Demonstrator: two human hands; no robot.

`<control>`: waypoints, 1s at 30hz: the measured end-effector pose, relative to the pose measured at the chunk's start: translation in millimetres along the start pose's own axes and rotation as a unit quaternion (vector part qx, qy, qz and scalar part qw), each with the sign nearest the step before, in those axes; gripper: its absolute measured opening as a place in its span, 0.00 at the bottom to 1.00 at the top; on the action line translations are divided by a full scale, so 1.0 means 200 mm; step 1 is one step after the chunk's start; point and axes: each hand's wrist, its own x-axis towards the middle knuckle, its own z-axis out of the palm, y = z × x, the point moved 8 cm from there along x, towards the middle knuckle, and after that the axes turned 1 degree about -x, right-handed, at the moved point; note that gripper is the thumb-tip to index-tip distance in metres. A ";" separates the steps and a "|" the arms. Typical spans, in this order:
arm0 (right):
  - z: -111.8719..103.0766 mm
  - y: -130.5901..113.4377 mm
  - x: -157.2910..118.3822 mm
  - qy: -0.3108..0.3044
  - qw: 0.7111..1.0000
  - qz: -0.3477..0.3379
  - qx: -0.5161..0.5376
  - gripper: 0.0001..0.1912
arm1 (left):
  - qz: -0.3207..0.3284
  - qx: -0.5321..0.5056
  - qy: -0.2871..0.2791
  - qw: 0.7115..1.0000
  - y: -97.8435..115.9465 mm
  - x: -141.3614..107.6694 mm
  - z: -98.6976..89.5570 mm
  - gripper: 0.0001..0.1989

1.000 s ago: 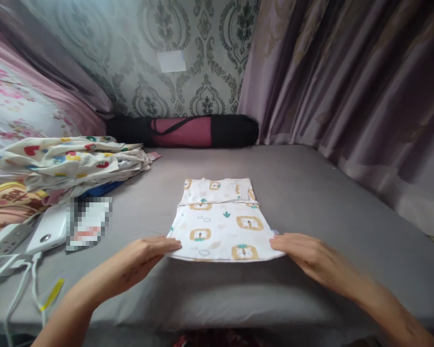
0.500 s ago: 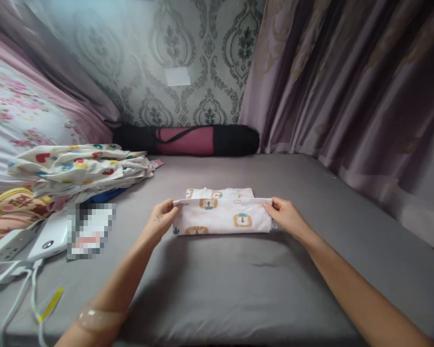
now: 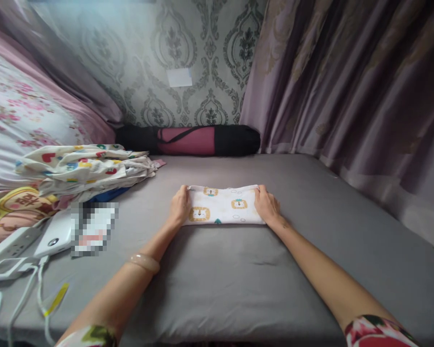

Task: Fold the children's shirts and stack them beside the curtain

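Grey-sheeted bed [image 3: 217, 284] across most of the view, fairly smooth, with a few shallow creases toward the near edge. About midway from left to right, set well in from that edge, a folded lion-print cloth [image 3: 222, 207]: white, tan lion faces, bits of teal, long side roughly parallel to the near edge. Left grip [image 3: 181, 207] closed on its left end, right grip [image 3: 267, 205] closed on its right end, fingertips partly hidden; cannot tell whether flat on the sheet or slightly raised. Pale bangle [image 3: 144, 264] on the left forearm, floral sleeve [image 3: 378, 332] on the right arm.

Along the far edge, a long black-and-maroon bag [image 3: 188, 140] with a dark strap. Behind, a damask-patterned wall [image 3: 130, 72] with a small white rectangle [image 3: 180, 77]. Down the right edge, a mauve curtain [image 3: 329, 96] in heavy folds. At far left, white flowered fabric [image 3: 21, 101] beside pinkish drapery. Toward the left edge, a heap of printed clothes [image 3: 87, 166], blue cloth [image 3: 110, 193] at its near side, a yellow-and-peach cushion [image 3: 21, 202] close by. Closer to the near left corner, a white power strip [image 3: 18, 246], a white device [image 3: 56, 238], pale cables [image 3: 23, 294], one with a yellow tag [image 3: 57, 299], and a packet [image 3: 96, 229] pixelated past reading.
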 end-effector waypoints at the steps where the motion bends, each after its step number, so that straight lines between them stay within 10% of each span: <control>1: 0.01 0.00 0.00 -0.004 1.000 -0.004 -0.011 0.20 | 0.012 0.016 -0.004 1.000 0.00 0.00 0.01 0.13; 23: 0.11 0.07 0.09 -0.060 0.997 0.049 -0.015 0.19 | -0.045 0.157 -0.047 0.986 -0.04 0.04 0.09 0.13; 30: 0.00 -0.11 0.02 0.010 0.998 -0.057 -0.006 0.23 | 0.091 0.169 0.011 0.981 0.21 -0.01 0.04 0.20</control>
